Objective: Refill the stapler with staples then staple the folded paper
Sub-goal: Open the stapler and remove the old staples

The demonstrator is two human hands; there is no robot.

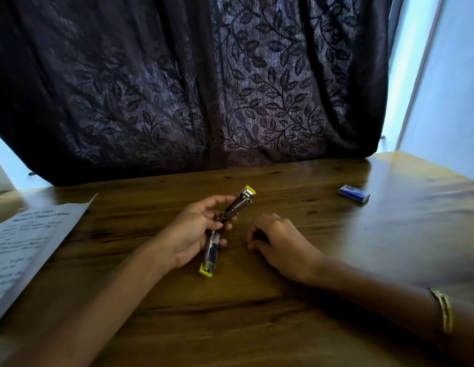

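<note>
Stapler (225, 229): centre of the frame, swung open, yellow tips at both ends, held above the wooden surface (257, 300).
Left hand (196, 231): fingers curled round the stapler's hinge.
Right hand (278, 242): rests on the surface just right of the stapler, fingers loosely curled, holding nothing visible.
Folded paper (26, 247): printed, at the left edge.
Staple box (354, 194): blue, upper right, well apart from the hands.

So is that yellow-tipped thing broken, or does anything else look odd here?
Not broken: the yellow-ended metal stapler in the left hand is hinged wide open, presumably for refilling. The small blue staple box lies apart near the wooden table edge.
</note>
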